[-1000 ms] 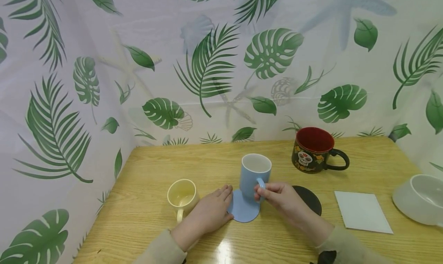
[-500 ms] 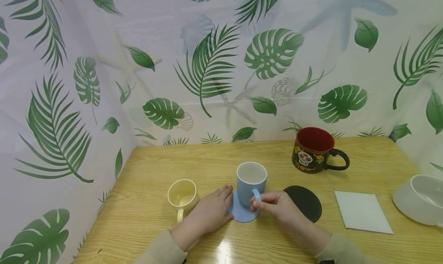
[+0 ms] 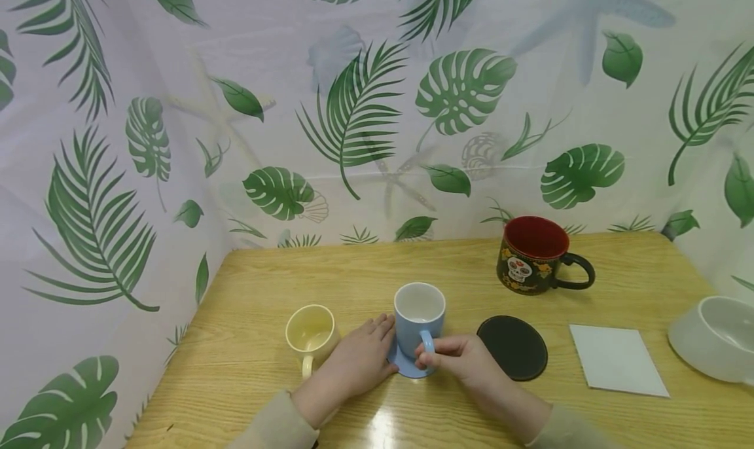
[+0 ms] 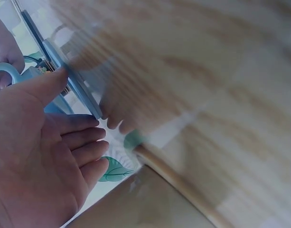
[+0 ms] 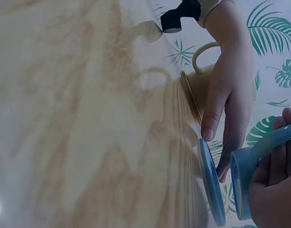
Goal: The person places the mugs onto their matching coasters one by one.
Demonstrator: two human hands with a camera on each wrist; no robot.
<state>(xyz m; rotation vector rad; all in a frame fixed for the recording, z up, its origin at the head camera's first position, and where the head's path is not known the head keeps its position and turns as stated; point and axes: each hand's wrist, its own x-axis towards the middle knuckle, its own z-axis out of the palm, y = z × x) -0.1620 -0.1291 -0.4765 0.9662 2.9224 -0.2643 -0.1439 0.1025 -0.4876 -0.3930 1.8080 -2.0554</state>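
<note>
My right hand (image 3: 462, 360) pinches the handle of a light blue mug (image 3: 412, 331) with a white inside. The mug is upright over a round blue coaster (image 3: 408, 368); in the right wrist view a narrow gap shows between the mug's base (image 5: 241, 185) and the coaster (image 5: 211, 183). To the left, my left hand (image 3: 362, 356) lies with fairly straight fingers, thumb and fingertips at the coaster's edge. The left wrist view shows its palm (image 4: 36, 152) beside the coaster (image 4: 74, 80). A pale yellow mug (image 3: 312, 336) stands just left of that hand.
Right of my right hand lies a round black coaster (image 3: 512, 347), then a white square coaster (image 3: 618, 360). A black skull-patterned mug (image 3: 530, 259) with a red inside stands behind them. At the right edge is a white mug (image 3: 709, 344). A leaf-print cloth (image 3: 377, 220) backs the wooden table.
My right hand has brought the blue mug left and toward me, over the blue coaster, uncovering more of the black coaster. My left hand has stayed in place.
</note>
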